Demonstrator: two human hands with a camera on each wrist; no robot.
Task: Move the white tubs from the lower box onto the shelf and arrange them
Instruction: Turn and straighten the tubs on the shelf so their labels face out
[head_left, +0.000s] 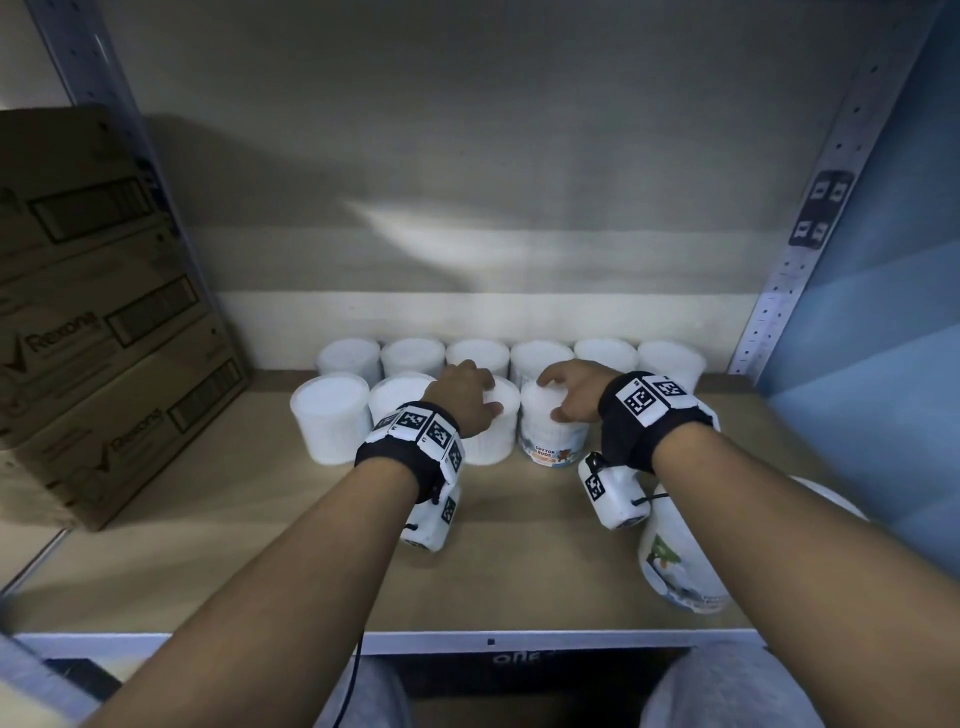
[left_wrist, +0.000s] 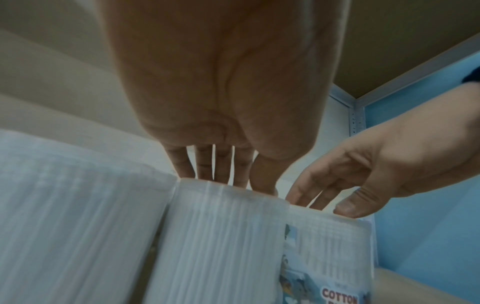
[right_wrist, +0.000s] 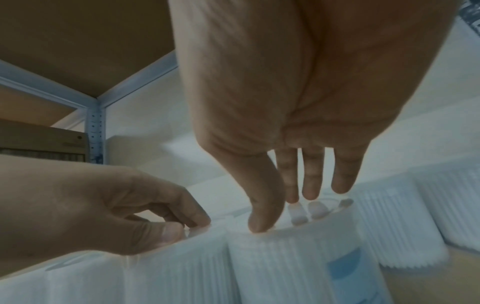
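Observation:
White tubs stand in two rows on the wooden shelf (head_left: 519, 561): a back row (head_left: 543, 356) of several and a shorter front row. My left hand (head_left: 491, 397) (left_wrist: 244, 185) arches over the third front tub (head_left: 491, 441) (left_wrist: 221, 236), fingers curled onto its lid and thumb at the near rim. Beside it, my right hand (head_left: 550, 397) (right_wrist: 285, 209) holds the top of the tub with the "Cotton Buds" label (head_left: 553, 439) (right_wrist: 280, 263), thumb on the near rim, fingers over the lid. The two tubs stand side by side, touching.
Another labelled tub (head_left: 675, 556) lies on its side at the shelf's front right, under my right forearm. Stacked cardboard boxes (head_left: 104, 322) fill the left end. A perforated metal upright (head_left: 810, 249) and a blue wall (head_left: 883, 312) bound the right. The shelf's front edge (head_left: 519, 640) is near.

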